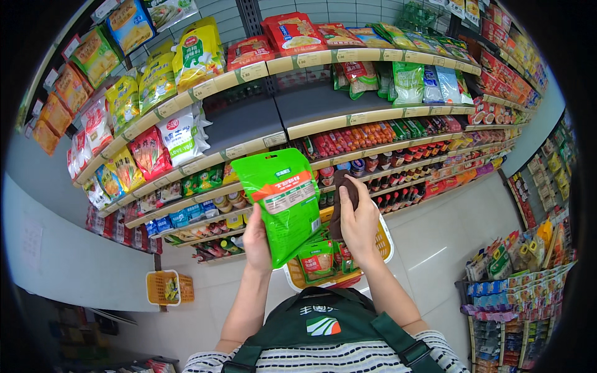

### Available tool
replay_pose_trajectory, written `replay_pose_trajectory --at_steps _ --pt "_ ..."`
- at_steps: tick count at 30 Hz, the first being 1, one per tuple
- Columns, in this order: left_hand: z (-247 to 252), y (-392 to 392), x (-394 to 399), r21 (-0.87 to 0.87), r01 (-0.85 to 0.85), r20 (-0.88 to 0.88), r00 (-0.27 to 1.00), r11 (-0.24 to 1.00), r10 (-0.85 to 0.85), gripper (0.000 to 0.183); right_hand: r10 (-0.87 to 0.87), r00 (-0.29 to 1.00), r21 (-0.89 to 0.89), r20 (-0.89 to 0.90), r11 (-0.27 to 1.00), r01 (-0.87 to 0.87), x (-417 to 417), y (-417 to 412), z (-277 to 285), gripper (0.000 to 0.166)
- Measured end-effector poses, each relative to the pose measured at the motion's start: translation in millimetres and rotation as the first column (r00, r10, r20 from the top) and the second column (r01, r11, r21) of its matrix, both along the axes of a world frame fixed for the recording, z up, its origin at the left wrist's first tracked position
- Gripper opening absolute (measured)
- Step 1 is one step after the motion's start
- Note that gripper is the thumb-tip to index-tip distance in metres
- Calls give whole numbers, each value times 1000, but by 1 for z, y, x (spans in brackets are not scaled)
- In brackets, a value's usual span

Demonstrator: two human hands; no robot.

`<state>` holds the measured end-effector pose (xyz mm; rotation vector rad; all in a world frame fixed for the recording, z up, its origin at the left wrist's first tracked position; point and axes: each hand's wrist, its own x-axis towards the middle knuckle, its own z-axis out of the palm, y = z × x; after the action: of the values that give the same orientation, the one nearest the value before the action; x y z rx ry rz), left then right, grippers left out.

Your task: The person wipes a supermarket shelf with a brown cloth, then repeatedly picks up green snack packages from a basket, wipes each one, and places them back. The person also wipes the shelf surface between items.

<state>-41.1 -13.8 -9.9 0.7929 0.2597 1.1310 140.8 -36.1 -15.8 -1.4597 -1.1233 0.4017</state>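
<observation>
My left hand (258,238) grips a bright green plastic food pouch (284,205) by its lower left edge. The pouch is held up in front of the shelves, its printed panel with an orange band facing me. In my right hand (361,217) is a folded dark brown cloth (339,210), held just right of the pouch and apart from it. Below both hands stands a yellow plastic basket (386,242), partly hidden by the pouch and my hands. Inside it lie several green and red food pouches (317,261).
A curved shelf unit (317,121) holds bagged seasonings (198,53), sausages (350,140), jars (371,163) and bottles (396,201). A small yellow basket (184,288) sits on the tiled floor (429,233) at left. A snack rack (513,298) stands at right.
</observation>
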Motion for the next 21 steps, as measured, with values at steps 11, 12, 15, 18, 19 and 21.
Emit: replay_pose_trajectory --at_steps 11,12,15,18,19,21 --pt "-37 -2 46 116 -134 -350 922 984 167 72 315 948 -204 -56 925 -320 -12 5 -12 64" --pt "-42 1 45 122 -91 -359 924 988 130 73 318 947 -216 -48 922 -320 -3 9 -20 60" --pt "-50 10 43 20 -91 -349 933 996 92 70 348 926 -208 -146 904 -373 20 17 -42 42" --pt "-85 27 27 -173 -192 -560 826 966 64 67 412 846 -210 -339 843 -495 35 23 -62 38" --pt "-103 36 21 -210 -253 -644 763 944 62 68 430 804 -190 -411 822 -537 38 25 -73 37" --pt "-137 51 9 -160 -252 -790 613 954 30 67 452 723 -158 -522 782 -603 40 25 -76 37"
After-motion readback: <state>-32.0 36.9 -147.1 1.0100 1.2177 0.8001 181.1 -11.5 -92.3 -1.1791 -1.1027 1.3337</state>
